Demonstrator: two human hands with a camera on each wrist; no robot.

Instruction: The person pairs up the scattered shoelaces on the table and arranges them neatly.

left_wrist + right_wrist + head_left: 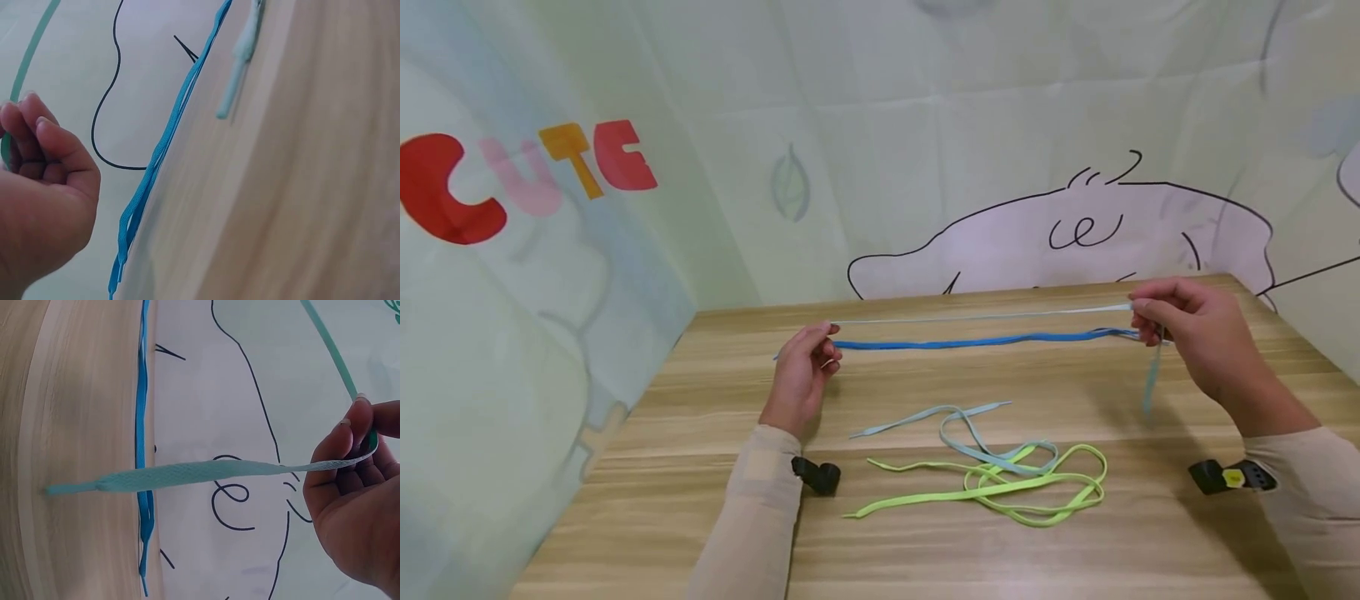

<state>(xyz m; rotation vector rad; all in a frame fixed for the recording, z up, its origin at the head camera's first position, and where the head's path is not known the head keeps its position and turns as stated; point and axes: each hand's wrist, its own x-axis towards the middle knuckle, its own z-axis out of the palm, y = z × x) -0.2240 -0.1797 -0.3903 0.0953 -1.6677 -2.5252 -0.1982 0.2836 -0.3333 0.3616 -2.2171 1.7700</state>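
Holding a pale teal lace (pixel 187 475) nearly straight above the far part of the tabletop (pixel 700 392), with left grip (pixel 800 379) and right grip (pixel 1206 337) both clamped on it at the fingertips. Dangling in a free tail below the right grip. Running close to blue lacing (pixel 940 343), laid lengthwise along the tabletop's far side. Spread in loose loops on the near side, with light-blue lace (pixel 1000 460) crossing lime lace (pixel 925 498).

Likely to slip from either grip if pulled too hard, being narrow and pinched only at the fingertips. Liable to settle crooked or twisted if lowered with slack, or to drag the blue lacing out of line through a snagged tail. Apt to knot, nearer in, if tugged by one end where the loops overlap.
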